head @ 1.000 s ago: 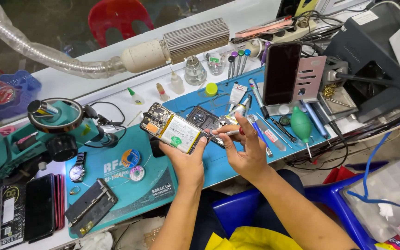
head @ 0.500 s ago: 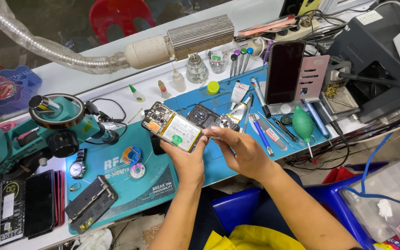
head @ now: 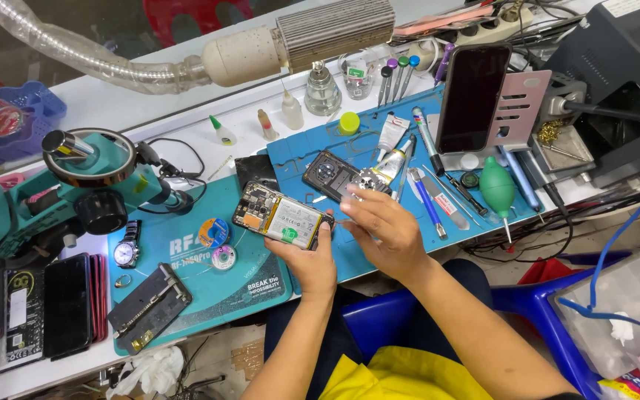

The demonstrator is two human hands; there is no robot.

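My left hand (head: 307, 261) holds an opened phone (head: 279, 218) with its back off, battery and circuit board showing, above the front of the blue work mat (head: 364, 152). My right hand (head: 381, 226) is beside the phone's right end, fingers pinched on a thin metal tool whose tip points at the phone's edge. A dark back cover (head: 330, 175) with a round camera ring lies on the mat just behind my right hand.
A teal microscope (head: 75, 189) stands at the left. A teal mat (head: 187, 285) carries a wristwatch (head: 126, 252), tape rolls and a dark phone part. A phone on a stand (head: 472, 96), a green air blower (head: 496, 187), bottles, screwdrivers and pens crowd the back and right.
My right hand has drawn in from the mat to the phone's right end. The phone in my left hand stays in nearly the same place.
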